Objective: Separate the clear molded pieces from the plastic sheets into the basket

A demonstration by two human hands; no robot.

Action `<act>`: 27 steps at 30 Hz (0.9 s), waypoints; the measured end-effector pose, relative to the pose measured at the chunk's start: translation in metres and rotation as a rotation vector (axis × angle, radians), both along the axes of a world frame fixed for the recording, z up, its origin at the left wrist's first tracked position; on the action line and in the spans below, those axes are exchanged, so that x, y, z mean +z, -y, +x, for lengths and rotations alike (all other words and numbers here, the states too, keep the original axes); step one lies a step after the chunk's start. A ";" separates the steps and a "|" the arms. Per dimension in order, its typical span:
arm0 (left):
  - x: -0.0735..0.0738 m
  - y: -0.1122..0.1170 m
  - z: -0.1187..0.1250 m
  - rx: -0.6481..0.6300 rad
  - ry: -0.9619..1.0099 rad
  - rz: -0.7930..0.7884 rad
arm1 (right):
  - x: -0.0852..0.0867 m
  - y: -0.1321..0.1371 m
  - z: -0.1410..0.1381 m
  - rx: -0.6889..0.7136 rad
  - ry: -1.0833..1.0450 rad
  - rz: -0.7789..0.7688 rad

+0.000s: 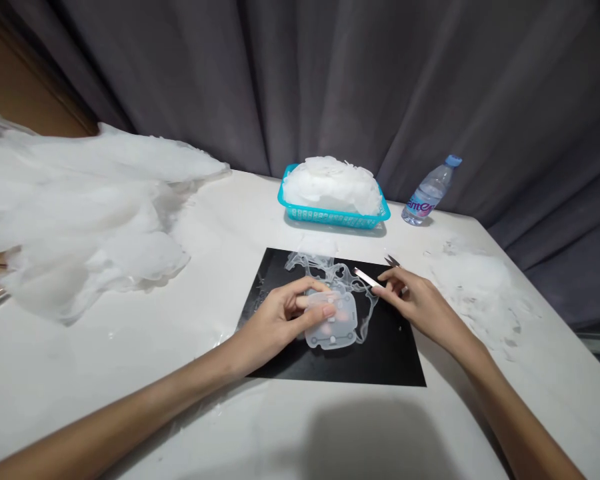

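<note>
My left hand [293, 310] grips a translucent, rounded-square silicone piece [337, 330], thumb on top and fingers showing faintly through it from beneath. Thin, curly clear offcuts [367, 320] trail around its far and right sides. In my right hand [413, 293], closed at the fingers, is a slim metal tool like tweezers [367, 277]; its light end points toward the piece and a dark pointed end shows behind the fingers. Both hands are over a black mat [290, 360] on the white table.
A blue basket [337, 217] heaped with translucent white pieces stands behind the mat. To its right is a water bottle [427, 193]. A big pile of whitish sheets [80, 200] covers the table's left. Small clear scraps [485, 293] lie at right, before a grey curtain [320, 80].
</note>
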State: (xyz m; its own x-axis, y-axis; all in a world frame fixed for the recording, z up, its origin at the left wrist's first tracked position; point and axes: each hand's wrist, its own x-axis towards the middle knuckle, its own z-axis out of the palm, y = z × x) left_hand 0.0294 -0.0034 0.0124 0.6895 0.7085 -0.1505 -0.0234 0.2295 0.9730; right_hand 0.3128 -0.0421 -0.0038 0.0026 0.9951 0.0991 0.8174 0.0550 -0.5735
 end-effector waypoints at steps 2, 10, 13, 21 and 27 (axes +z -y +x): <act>0.000 -0.002 0.001 0.012 0.037 -0.030 | 0.001 0.001 0.009 -0.065 0.110 0.076; -0.002 -0.006 0.002 0.085 0.162 -0.159 | -0.020 -0.007 0.038 -0.224 0.463 0.110; 0.000 -0.005 0.002 0.139 0.142 -0.167 | -0.018 -0.009 0.032 -0.227 0.527 0.118; 0.006 -0.001 -0.001 0.074 0.062 -0.082 | -0.007 -0.004 -0.001 -0.188 -0.314 0.129; 0.005 0.005 0.001 0.179 0.108 -0.110 | -0.009 0.017 -0.058 0.036 -0.832 -0.068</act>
